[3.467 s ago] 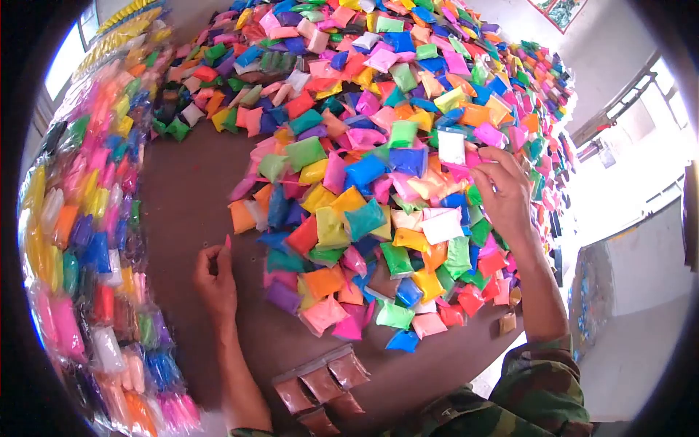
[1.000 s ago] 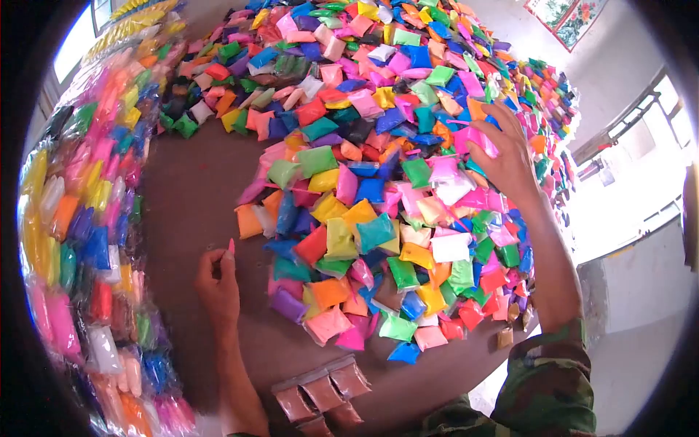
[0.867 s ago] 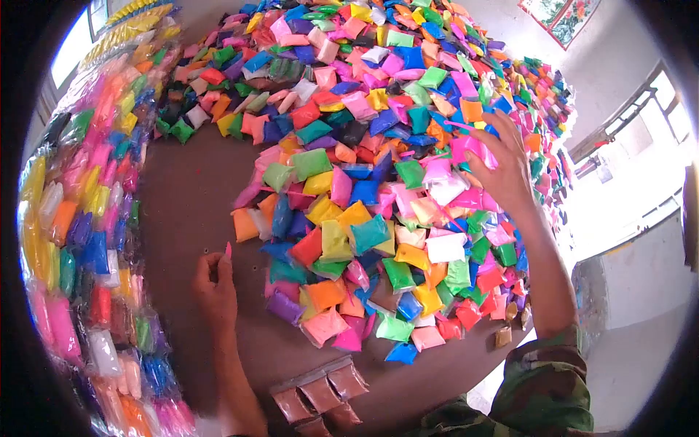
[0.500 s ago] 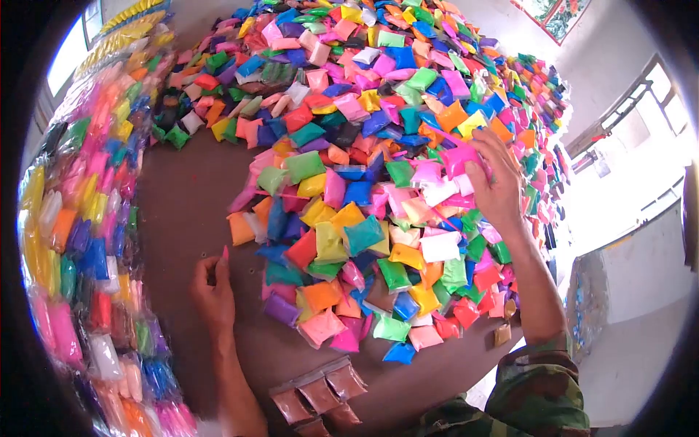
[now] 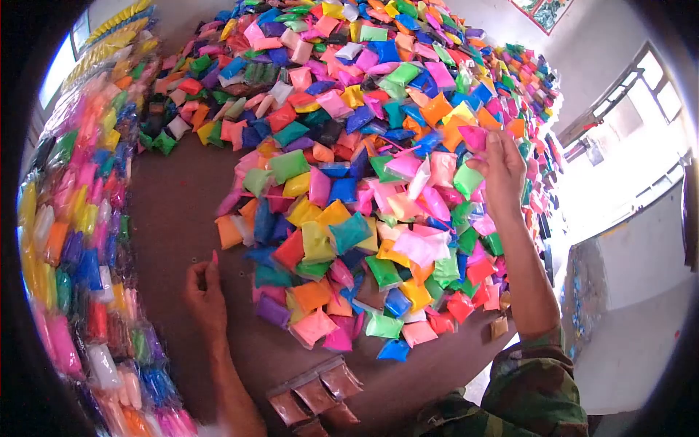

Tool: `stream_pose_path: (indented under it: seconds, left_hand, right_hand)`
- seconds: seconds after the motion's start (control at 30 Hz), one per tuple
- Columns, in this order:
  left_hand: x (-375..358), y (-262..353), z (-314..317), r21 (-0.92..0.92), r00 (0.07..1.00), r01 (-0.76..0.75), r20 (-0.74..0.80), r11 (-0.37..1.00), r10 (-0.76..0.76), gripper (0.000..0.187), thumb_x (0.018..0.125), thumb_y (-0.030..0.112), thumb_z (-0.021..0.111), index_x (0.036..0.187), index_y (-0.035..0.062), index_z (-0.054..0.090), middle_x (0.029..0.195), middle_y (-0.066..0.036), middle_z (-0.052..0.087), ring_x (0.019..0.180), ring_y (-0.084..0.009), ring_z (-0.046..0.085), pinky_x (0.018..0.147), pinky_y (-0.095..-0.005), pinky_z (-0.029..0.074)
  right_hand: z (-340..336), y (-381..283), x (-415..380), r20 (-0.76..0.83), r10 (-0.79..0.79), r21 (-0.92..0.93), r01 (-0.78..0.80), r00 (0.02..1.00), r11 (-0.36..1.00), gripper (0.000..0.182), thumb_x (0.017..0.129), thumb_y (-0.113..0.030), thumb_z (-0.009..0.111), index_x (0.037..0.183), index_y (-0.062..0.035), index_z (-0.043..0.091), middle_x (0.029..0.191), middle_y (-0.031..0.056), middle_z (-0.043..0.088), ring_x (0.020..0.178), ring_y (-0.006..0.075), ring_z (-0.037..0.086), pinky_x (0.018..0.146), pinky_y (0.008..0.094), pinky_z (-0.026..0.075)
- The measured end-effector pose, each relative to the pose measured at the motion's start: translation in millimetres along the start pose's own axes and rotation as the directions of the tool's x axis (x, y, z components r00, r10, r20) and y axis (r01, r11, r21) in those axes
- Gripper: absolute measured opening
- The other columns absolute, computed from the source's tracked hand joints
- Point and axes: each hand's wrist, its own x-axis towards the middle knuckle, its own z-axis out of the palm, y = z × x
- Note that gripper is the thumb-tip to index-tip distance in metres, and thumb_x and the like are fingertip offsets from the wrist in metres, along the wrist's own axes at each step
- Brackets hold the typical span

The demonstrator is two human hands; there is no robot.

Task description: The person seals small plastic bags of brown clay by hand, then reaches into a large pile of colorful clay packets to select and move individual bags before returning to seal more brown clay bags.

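Note:
My right hand (image 5: 504,171) is above the right side of a heap of small, soft, brightly coloured packets (image 5: 349,233). Thumb and fingers pinch a pink packet (image 5: 474,138) by its edge. A green packet (image 5: 467,180) lies just under the thumb. Over the bare brown tabletop (image 5: 175,197), to the left of the heap, my left hand (image 5: 206,291) is curled closed. A small pink pointed tip (image 5: 215,256) sticks up from its fingers; what it belongs to is hidden. A pale pink packet (image 5: 422,247) rests on top of the heap.
Long clear bags of coloured packets (image 5: 87,240) are stacked along the left. A much larger pile of packets (image 5: 328,51) rises at the back. A joined strip of brown packets (image 5: 317,393) lies near the front edge. A small tan packet (image 5: 499,327) sits at right.
My right hand has pulled back a little from the packets and now pinches a pink one. A pale pink packet now lies where a white one showed. My left hand stays curled.

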Motion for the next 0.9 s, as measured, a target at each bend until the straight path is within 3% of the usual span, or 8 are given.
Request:
stream_pose_path:
  seconds: [0.13,0.23,0.37,0.47,0.57,0.7,0.8,0.9]
  left_hand:
    - [-1.2,9.6,-3.3,0.065,1.000,-0.022,-0.021,0.998,0.024,0.025,0.103,0.025,0.069,0.106,0.0000,0.071,0.092,-0.005,0.070,0.085,-0.0136,0.063,0.078,-0.0319,0.051]
    - [-5.0,29.9,-6.8,0.203,0.999,0.027,-0.032,0.979,-0.021,0.024,0.103,0.024,0.068,0.106,0.0009,0.071,0.092,-0.006,0.071,0.084,-0.0136,0.064,0.078,-0.0323,0.051]
    - [-4.3,20.7,-4.6,0.065,0.996,0.093,-0.004,0.994,-0.093,0.022,0.103,0.023,0.069,0.106,0.0018,0.071,0.092,-0.005,0.071,0.084,-0.0141,0.065,0.079,-0.0326,0.053]
    - [-3.4,21.7,-2.7,0.074,0.998,0.059,-0.022,0.996,-0.058,0.020,0.102,0.022,0.070,0.106,0.0022,0.071,0.091,-0.006,0.071,0.082,-0.0146,0.066,0.077,-0.0328,0.053]
    - [-3.2,19.4,-2.3,0.057,0.999,0.028,-0.043,0.998,-0.026,0.018,0.101,0.020,0.070,0.104,0.0021,0.072,0.087,-0.006,0.072,0.079,-0.0144,0.067,0.074,-0.0327,0.053]
    - [-1.2,16.1,-3.6,0.060,0.999,-0.002,-0.034,0.998,0.004,0.016,0.100,0.017,0.070,0.103,0.0013,0.073,0.084,-0.006,0.072,0.076,-0.0134,0.066,0.069,-0.0324,0.052]
    - [0.4,16.3,-3.8,0.052,0.999,0.030,-0.026,0.998,-0.028,0.016,0.099,0.016,0.070,0.103,0.0009,0.073,0.084,-0.005,0.071,0.074,-0.0116,0.064,0.068,-0.0308,0.051]
    - [-0.3,12.9,-2.7,-0.026,0.996,0.088,-0.013,0.996,-0.089,0.016,0.099,0.016,0.070,0.103,0.0005,0.072,0.083,-0.004,0.071,0.073,-0.0095,0.062,0.067,-0.0288,0.050]
  right_hand:
    - [6.2,-15.0,-2.2,0.106,-0.007,0.024,0.005,0.994,1.000,0.029,0.104,-0.013,0.065,0.130,0.0000,0.068,0.116,0.0067,0.071,0.100,0.0137,0.071,0.077,0.0276,0.063]
    - [7.4,-5.1,8.8,0.393,-0.074,-0.208,0.167,0.917,0.964,0.033,0.097,-0.005,0.066,0.130,-0.0014,0.070,0.125,0.0099,0.071,0.109,0.0149,0.070,0.089,0.0307,0.060]
    - [38.3,-20.4,15.4,0.426,-0.452,-0.540,0.621,0.784,0.568,0.031,0.091,-0.007,0.066,0.121,-0.0037,0.073,0.134,0.0194,0.068,0.123,0.0328,0.067,0.103,0.0420,0.054]
    - [90.9,-44.5,16.2,0.573,-0.451,-0.382,0.710,0.684,0.591,0.024,0.090,-0.013,0.069,0.111,-0.0038,0.075,0.122,0.0163,0.071,0.117,0.0366,0.066,0.102,0.0466,0.053]
    - [168.3,-50.0,2.7,0.693,-0.565,-0.153,0.857,0.448,0.492,0.022,0.088,-0.020,0.072,0.104,-0.0058,0.076,0.108,0.0118,0.073,0.108,0.0352,0.068,0.095,0.0476,0.055]
    - [286.3,-32.9,-14.3,0.907,-0.367,-0.080,0.940,0.207,0.332,0.023,0.092,-0.024,0.072,0.110,-0.0117,0.076,0.122,0.0109,0.069,0.125,0.0302,0.062,0.097,0.0483,0.053]
    - [348.0,-19.5,-25.7,0.875,-0.466,-0.036,0.978,0.129,0.204,0.033,0.090,-0.034,0.073,0.119,-0.0187,0.075,0.128,0.0097,0.068,0.131,0.0300,0.059,0.102,0.0534,0.051]
    - [368.3,-25.7,-10.7,0.934,-0.100,-0.314,0.920,0.344,0.233,0.048,0.085,-0.044,0.075,0.129,-0.0247,0.073,0.139,0.0090,0.064,0.135,0.0317,0.056,0.108,0.0569,0.047]
